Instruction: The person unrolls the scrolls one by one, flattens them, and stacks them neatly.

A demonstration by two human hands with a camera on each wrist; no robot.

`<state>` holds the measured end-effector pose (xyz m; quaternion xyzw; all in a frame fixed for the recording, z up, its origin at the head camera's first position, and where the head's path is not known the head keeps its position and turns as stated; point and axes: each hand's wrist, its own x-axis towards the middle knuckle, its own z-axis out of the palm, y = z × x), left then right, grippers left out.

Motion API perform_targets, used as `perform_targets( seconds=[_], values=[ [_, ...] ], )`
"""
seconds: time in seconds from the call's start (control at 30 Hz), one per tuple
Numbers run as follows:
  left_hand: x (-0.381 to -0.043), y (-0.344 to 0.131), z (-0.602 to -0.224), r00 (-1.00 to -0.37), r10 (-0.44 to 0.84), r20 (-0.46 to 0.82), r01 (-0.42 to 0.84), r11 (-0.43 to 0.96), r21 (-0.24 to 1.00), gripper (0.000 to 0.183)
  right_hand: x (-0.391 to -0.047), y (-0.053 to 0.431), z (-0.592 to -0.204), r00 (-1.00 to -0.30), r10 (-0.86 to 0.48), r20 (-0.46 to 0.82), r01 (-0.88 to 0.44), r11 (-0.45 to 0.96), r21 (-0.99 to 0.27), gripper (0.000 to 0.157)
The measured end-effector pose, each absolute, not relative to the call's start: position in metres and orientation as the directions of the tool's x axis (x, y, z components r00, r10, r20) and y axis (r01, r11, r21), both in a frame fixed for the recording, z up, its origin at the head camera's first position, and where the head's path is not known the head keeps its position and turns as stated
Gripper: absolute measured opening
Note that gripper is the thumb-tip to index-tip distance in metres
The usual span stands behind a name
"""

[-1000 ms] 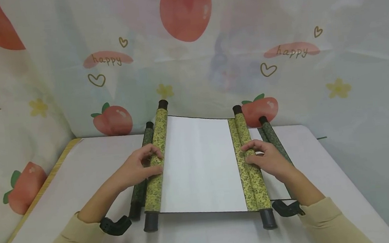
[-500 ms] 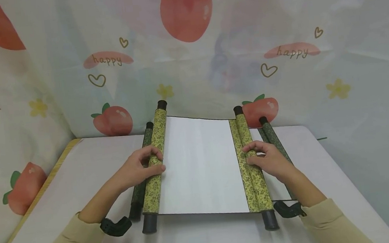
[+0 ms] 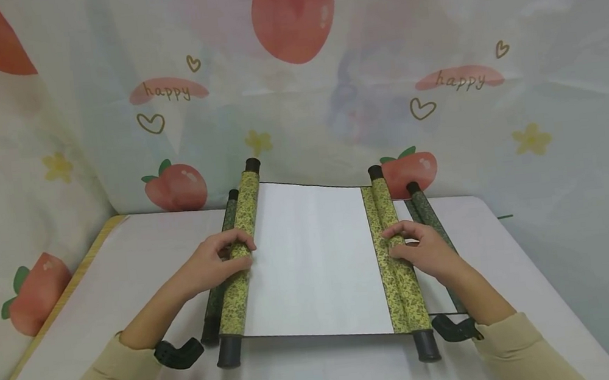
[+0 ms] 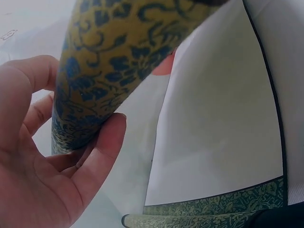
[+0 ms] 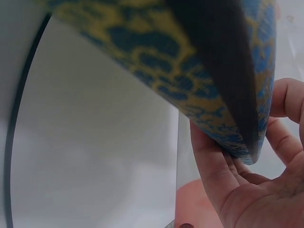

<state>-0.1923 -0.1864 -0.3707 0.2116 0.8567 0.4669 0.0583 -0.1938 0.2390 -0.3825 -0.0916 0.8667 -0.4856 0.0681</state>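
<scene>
A yellow hanging scroll with dark floral patterning, partly unrolled, shows a blank white sheet (image 3: 317, 262) between its two rollers. My left hand (image 3: 209, 263) grips the left roller (image 3: 234, 301) near its middle, thumb on the near side. On the other side, my right hand (image 3: 426, 248) holds the right roller (image 3: 413, 292), beside a yellow patterned border. Both rollers end in black knobs and tilt up toward the back, held above the table. Fingers wrap the patterned roll (image 4: 109, 71) in the left wrist view. The right wrist view shows fingers round the other roll (image 5: 175, 61).
Beneath and behind lies a dark green scroll, its right roller (image 3: 431, 217) and left roller (image 3: 216, 305) showing past the yellow one. The white-covered table (image 3: 514, 255) has a wooden edge at left. A fruit-printed curtain (image 3: 296, 105) hangs behind.
The two rollers have moved slightly apart, the left one leftward and the right one rightward, so a little more white sheet shows. Both hands keep their grip.
</scene>
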Motion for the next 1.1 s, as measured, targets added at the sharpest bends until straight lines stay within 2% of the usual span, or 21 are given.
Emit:
perform_targets(
  seconds=[0.17,0.47,0.87,1.1],
  values=[
    [-0.1931,-0.1858,-0.3722,-0.906,0.412,0.099,0.309,0.482,0.82,0.025,-0.1941,0.2402,-0.3829,-0.975,-0.218,-0.036,-0.085,0.517,-0.852,0.031],
    [-0.1932,-0.1865,-0.3693,-0.896,0.423,0.136,0.348,0.479,0.806,0.018,-0.1933,0.2408,-0.3818,-0.973,-0.227,-0.046,-0.081,0.518,-0.851,0.032],
    [-0.1955,-0.1895,-0.3712,-0.896,0.427,0.12,0.344,0.497,0.797,0.014,-0.1931,0.2413,-0.3803,-0.972,-0.228,-0.055,-0.073,0.519,-0.852,0.032],
    [-0.1965,-0.1918,-0.3711,-0.892,0.432,0.129,0.352,0.488,0.799,0.019,-0.1928,0.2424,-0.3794,-0.968,-0.246,-0.05,-0.085,0.51,-0.856,0.034]
  ],
)
